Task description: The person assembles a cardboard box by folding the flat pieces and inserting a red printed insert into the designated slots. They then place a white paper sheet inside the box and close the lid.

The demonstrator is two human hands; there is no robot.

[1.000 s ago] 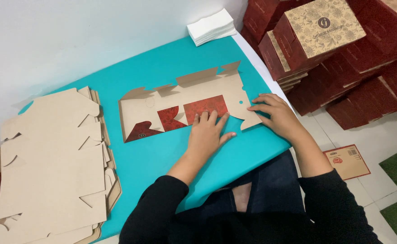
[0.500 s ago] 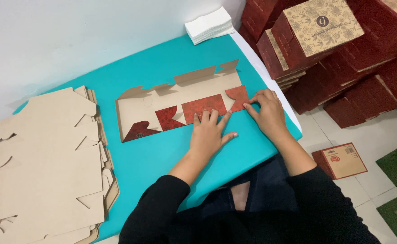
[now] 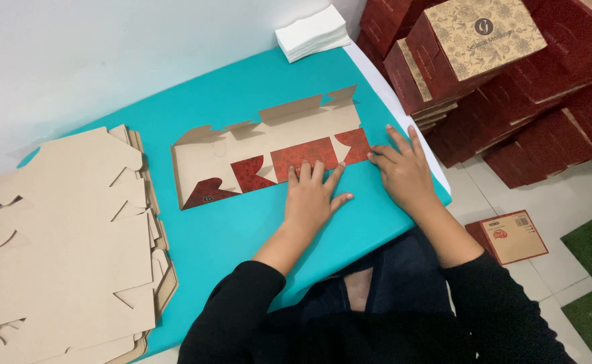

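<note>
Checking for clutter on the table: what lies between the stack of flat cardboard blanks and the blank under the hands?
In the head view, only bare teal tabletop lies between the stack of blanks and the flat blank.

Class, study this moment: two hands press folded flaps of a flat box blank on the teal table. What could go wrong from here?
1. The left hand and right hand press only the near right flaps of the box blank; the unheld far flaps stand up and may spring out of line.
2. The right hand works near the table edge, so the blank might slide off.
3. The stack of blanks overhangs the table's near edge and could slip if nudged.
</note>
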